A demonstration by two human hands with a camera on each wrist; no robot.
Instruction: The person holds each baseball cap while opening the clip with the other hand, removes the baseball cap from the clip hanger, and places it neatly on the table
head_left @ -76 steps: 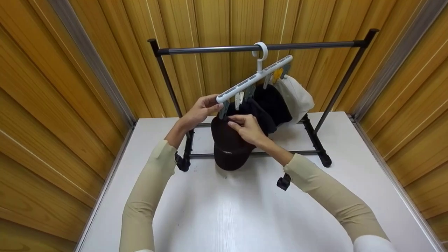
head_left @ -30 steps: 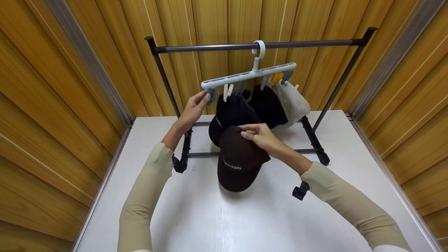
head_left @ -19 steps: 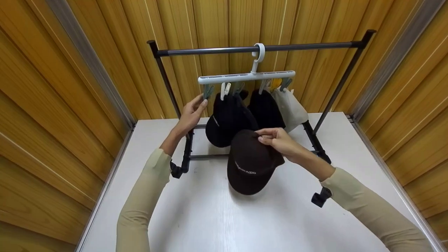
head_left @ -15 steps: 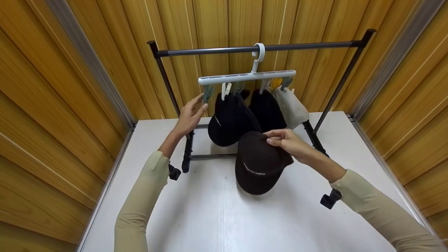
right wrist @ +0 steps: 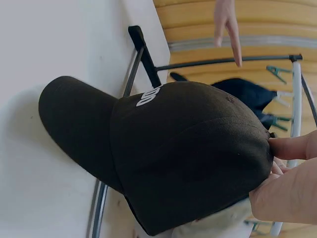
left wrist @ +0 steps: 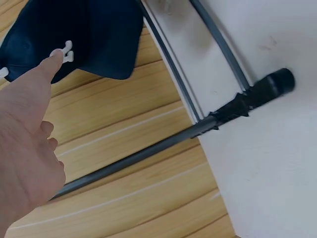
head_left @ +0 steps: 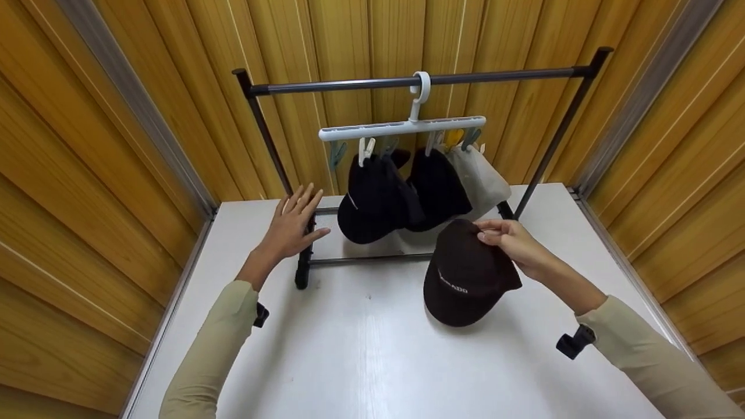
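Note:
My right hand [head_left: 512, 241] pinches a dark brown baseball cap [head_left: 465, 273] by the top of its crown, brim hanging down, with light lettering on the front. In the right wrist view the thumb and fingers grip the cap's crown [right wrist: 193, 144]. My left hand [head_left: 291, 227] has its fingers spread near the rack's left post, holding nothing. Above it a grey-green clip [head_left: 337, 154] dangles at the left end of a white clip hanger [head_left: 401, 127]. A navy cap [head_left: 372, 201], a black hat [head_left: 439, 189] and a white hat [head_left: 480, 177] hang from its other clips.
The hanger hooks over the top bar [head_left: 343, 85] of a dark metal rack standing on a white tabletop [head_left: 349, 349]. Wood-panelled walls [head_left: 87, 174] close in the back and both sides. The rack's lower crossbar [head_left: 372, 259] runs behind the brown cap.
The brown cap has come off the hanger's left clip and moved right and nearer with my right hand. My left hand has let go of the clip and drawn back; the hanger has levelled out.

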